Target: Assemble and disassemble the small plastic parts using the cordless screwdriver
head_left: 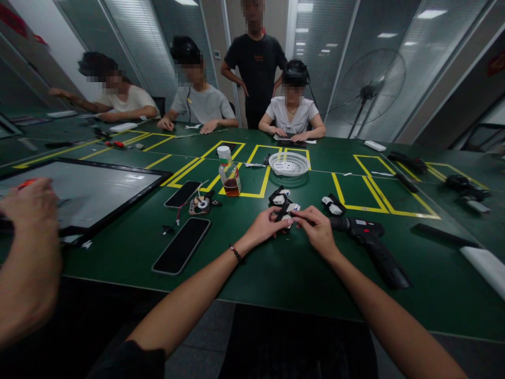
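My left hand (266,227) is closed, thumb and fingers pinching a small black-and-white piece (283,212) just above the green table. From the other side, my right hand (316,227) has its fingertips pressed together at the edge of the same piece. Fingers cover much of it, so its exact kind does not show. Just beyond lies a similar black-and-white piece (279,197), and another loose piece (333,206) rests to the right. A black power drill (369,239) lies on its side close to my right hand.
Left of my hands lie a phone (182,246), a second phone (183,193) and a small coil part (200,204). A bottle (230,179) and a white basket (289,167) stand farther back. A co-worker's hand (31,202) works over a framed panel (98,181) at far left.
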The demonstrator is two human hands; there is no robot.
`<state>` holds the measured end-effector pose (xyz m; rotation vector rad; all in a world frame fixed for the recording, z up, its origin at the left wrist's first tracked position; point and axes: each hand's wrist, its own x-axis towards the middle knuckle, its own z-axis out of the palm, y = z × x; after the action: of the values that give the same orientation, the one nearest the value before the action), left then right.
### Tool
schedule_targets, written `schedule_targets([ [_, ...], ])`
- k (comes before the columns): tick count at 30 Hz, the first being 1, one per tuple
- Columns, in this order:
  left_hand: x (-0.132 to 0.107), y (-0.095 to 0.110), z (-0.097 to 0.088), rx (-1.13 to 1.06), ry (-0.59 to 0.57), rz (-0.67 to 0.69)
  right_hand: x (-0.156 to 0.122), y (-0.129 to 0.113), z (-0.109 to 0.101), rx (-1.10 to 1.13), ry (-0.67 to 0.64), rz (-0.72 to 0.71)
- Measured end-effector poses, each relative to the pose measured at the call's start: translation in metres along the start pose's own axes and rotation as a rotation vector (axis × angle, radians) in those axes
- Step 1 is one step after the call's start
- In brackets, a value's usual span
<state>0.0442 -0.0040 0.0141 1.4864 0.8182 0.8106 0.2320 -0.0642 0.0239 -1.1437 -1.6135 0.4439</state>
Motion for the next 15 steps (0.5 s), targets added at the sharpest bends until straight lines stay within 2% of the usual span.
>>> schedule_targets([
  [15, 0.0005, -0.0003, 0.0011, 0.024, 0.019, 0.051, -0.0042, -0.0025, 0.0008, -0.131, -0.049, -0.137],
])
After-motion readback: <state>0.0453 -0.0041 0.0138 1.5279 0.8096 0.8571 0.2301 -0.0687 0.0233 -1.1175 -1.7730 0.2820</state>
